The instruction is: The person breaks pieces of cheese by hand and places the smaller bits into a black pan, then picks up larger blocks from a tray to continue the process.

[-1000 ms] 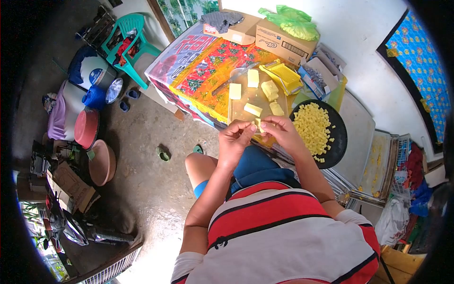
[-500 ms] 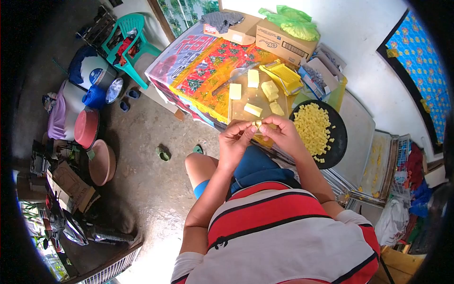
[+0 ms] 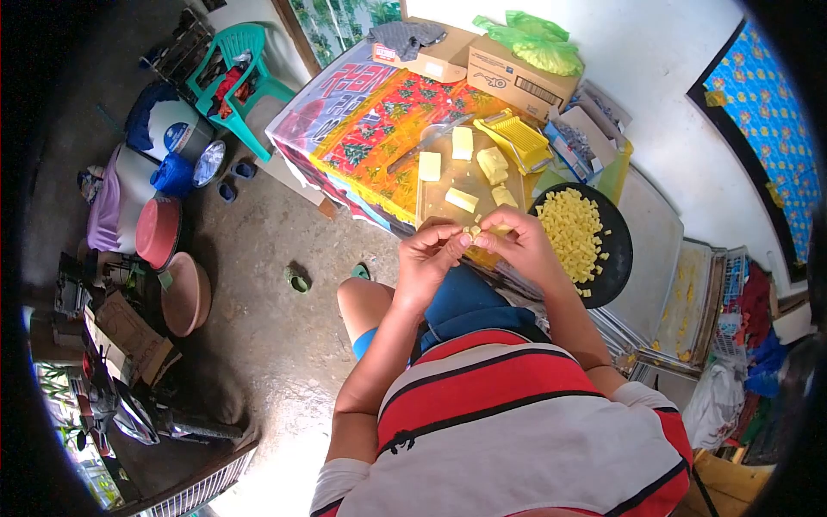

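My left hand and my right hand meet at the near edge of the cutting board, each pinching small pale yellow pieces between thumb and fingers. Beyond them, the cutting board bears several yellow blocks, among them a rectangular one at its left and an oblong one near my fingers. A black round pan to the right of my right hand holds a heap of small yellow cubes. A knife lies at the board's far left side.
A yellow slotted tool lies behind the board. Cardboard boxes, one under a green plastic bag, stand at the table's back. Stacked trays are at the right. A green chair and basins stand at left.
The small pieces between my fingertips have turned and sit closer together. My fingers have shifted slightly; the things on the table have stayed in place.
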The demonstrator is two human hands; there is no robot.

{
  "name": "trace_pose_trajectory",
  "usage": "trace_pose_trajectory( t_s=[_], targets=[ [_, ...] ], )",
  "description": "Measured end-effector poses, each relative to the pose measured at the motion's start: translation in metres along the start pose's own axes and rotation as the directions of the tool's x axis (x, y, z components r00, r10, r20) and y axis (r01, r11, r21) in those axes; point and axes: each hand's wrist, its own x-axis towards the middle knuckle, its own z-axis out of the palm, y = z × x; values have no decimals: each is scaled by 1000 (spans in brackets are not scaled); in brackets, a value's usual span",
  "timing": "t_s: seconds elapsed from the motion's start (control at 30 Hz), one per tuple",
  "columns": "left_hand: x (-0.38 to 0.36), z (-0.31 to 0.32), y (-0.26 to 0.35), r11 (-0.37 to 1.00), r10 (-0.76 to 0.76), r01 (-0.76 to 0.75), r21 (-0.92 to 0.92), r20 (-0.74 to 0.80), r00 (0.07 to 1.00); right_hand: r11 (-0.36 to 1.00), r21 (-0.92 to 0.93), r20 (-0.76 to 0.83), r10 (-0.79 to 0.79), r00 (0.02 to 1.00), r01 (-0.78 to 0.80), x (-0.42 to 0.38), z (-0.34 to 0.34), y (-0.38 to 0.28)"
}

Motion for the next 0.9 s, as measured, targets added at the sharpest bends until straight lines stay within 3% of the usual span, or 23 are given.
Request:
trace_pose_trajectory(
  t_s=[0.13, 0.2, 0.33, 0.43, 0.63, 0.8, 0.9],
  targets=[
    [1, 2, 1, 998, 68, -67, -15, 26, 997, 983, -114, -7, -144, 990, 142, 1, -1, -6],
    [2, 5, 1, 987, 160, -161, 13, 27, 987, 996, -69, -17, -64, 998, 63, -1, -1, -8],
    [1, 3, 4, 989, 145, -146, 16, 68, 987, 992, 73, 11, 107, 994, -107, -5, 0, 1],
    [0, 0, 5, 990, 137, -138, 7, 110, 985, 974, 169, 70, 144, 987, -154, -8, -1, -9],
    [-1, -2, 14, 992, 119, -125, 25, 178, 977, 959, 274, 71, 47, 996, -64, -9, 5, -4],
    [-1, 1, 11, 992, 129, -128, -10, 135, 982, 962, 247, 57, 104, 993, -115, -9, 6, -9],
    [-2, 1, 10, 999, 34, -32, -20, 110, 993, 955, 257, 72, 132, 989, -147, -9, 5, -12]
  ],
)
